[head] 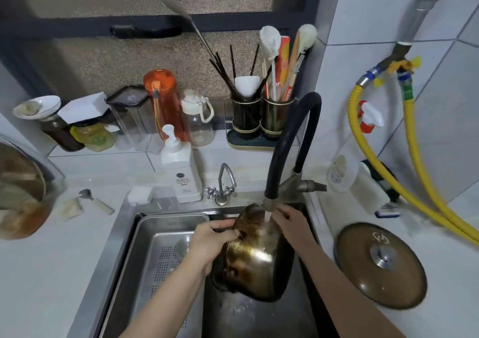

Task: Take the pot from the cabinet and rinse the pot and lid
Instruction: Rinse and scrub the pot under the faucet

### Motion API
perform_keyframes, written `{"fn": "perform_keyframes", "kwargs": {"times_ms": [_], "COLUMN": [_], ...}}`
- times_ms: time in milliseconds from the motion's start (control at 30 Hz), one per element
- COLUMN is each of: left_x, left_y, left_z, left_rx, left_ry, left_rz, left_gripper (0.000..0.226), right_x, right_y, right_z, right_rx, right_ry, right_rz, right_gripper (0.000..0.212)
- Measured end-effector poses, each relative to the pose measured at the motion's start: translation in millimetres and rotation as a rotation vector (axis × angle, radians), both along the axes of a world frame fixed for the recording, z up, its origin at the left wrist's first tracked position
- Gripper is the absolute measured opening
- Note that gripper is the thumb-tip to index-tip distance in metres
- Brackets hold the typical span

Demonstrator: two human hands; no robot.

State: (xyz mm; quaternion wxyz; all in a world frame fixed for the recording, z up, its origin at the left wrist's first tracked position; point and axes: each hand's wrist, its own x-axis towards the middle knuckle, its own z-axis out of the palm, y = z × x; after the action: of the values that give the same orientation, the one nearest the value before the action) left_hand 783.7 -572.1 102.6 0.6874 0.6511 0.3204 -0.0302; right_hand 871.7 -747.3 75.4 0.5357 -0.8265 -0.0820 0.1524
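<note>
Over the sink: a person holds a metal pot (255, 254) turned bottom-up and tilted under running water.
Pot: brassy steel with dark scorch stains, held above the right-hand basin of the sink (129, 236); its rim faces down and away.
Water: a stream from the black hose faucet (282, 153) lands on the pot's upturned base.
Left hand (210, 244): its grip is clamped on the pot's left rim, fingers curled over the edge.
Right hand (290, 221): lies against the far right side of the pot beside the stream; whether its fingers curl round the rim or only press cannot be told.
Lid (381, 263): brown, with a steel knob, lying flat on the surface to the right of the sink, apart from the pot and seemingly not yet rinsed.
Handling: likely rigid and fairly heavy; wet polished metal will probably be slippery, so the rim or a side handle looks the safest hold, with both hands.
Risk: a slip could knock the pot against the faucet.
</note>
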Motion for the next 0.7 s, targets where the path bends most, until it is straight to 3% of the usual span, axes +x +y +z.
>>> {"fn": "perform_keyframes", "kwargs": {"times_ms": [167, 433, 533, 700], "left_x": [2, 8, 7, 2], "left_y": [-22, -44, -43, -40], "left_z": [11, 11, 13, 15], "left_rx": [-0.103, -0.072, -0.073, -0.048], "left_ry": [0.023, 0.033, 0.057, 0.065], "left_rz": [-0.006, -0.021, -0.014, -0.020], "left_gripper": [0.023, 0.026, 0.030, 0.035], "right_x": [39, 87, 99, 114], "right_y": [-32, -56, -61, -68], "right_z": [-10, -16, -25, -52], "right_rx": [-0.130, -0.291, -0.253, -0.270], "right_ry": [0.034, 0.003, 0.013, -0.012], "right_rz": [-0.090, -0.129, -0.159, -0.173], "right_gripper": [0.043, 0.049, 0.061, 0.057]}}
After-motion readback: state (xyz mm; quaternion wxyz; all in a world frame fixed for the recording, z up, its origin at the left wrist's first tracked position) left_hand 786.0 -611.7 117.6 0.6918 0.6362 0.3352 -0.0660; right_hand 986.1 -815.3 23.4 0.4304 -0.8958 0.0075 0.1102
